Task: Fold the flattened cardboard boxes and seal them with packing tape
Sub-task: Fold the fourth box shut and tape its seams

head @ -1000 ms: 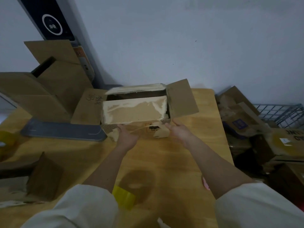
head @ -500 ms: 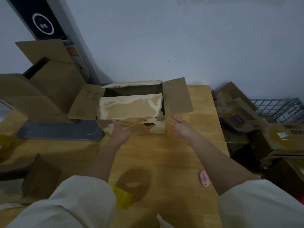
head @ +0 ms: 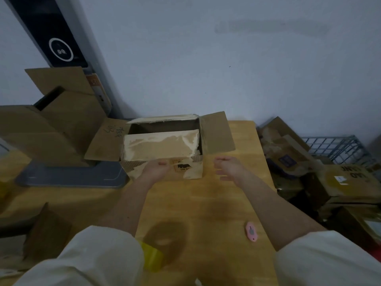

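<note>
An open cardboard box (head: pixel 165 145) stands on the wooden table (head: pixel 206 203) near the wall. Its near flap, covered in torn tape residue, leans inward; the side flaps stick out left and right. My left hand (head: pixel 154 169) rests against the box's near wall, fingers touching it. My right hand (head: pixel 228 167) hovers just right of the box's near corner, fingers loosely spread, holding nothing. A yellow roll of packing tape (head: pixel 152 259) lies near the table's front edge, partly hidden behind my left sleeve.
A pink box cutter (head: pixel 251 232) lies on the table at the right. Larger open cardboard boxes (head: pixel 51 129) stand on a grey base (head: pixel 72 176) at the left. More cardboard (head: pixel 309 162) and a wire basket (head: pixel 338 147) sit off the table's right edge.
My right hand has come off the box's near corner and moved right. The left hand stays against the near wall. The view has shifted back a little, showing the pink cutter.
</note>
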